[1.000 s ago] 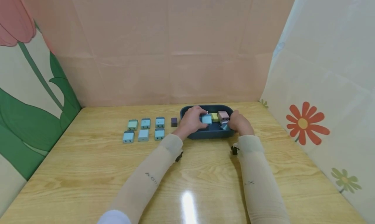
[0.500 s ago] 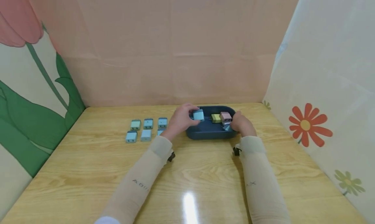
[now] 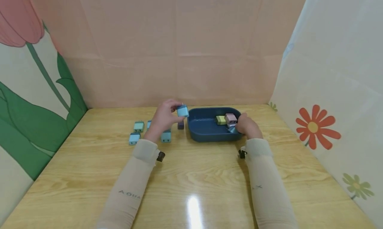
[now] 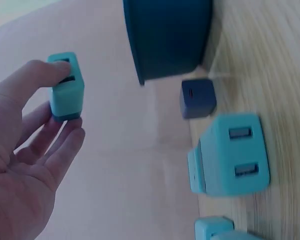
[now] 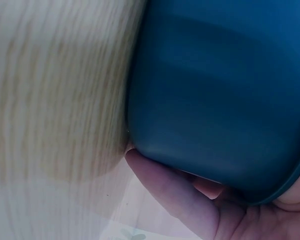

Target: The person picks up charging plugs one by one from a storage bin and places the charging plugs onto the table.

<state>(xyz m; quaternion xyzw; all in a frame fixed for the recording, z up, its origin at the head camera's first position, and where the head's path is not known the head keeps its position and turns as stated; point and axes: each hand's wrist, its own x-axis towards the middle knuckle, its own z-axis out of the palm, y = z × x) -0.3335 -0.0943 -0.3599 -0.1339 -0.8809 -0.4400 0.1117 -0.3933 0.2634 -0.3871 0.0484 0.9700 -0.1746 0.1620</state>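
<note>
Pinched between thumb and fingers of my left hand (image 3: 163, 117) is a light blue USB charger (image 3: 183, 111), raised above the table just left of the dark blue tray (image 3: 213, 137). The left wrist view shows the thumb over its port face and fingertips underneath. My right hand (image 3: 249, 127) grips the tray's right end; in the right wrist view one digit (image 5: 172, 192) lies along its outer wall. Inside the tray, near that hand, sit a yellow charger (image 3: 221, 120), a pink charger (image 3: 230, 118) and a partly hidden blue charger (image 3: 231, 129).
Several light blue and green chargers stand in two rows left of the tray, among them a green charger (image 3: 139, 126) and a blue charger (image 3: 166, 136); my left hand and forearm cover part of them. A dark purple charger (image 3: 181, 125) stands beside the tray.
My left hand has lifted the light blue charger out of the tray and carried it left, past the tray's left edge. The right hand stays at the tray's right end.
</note>
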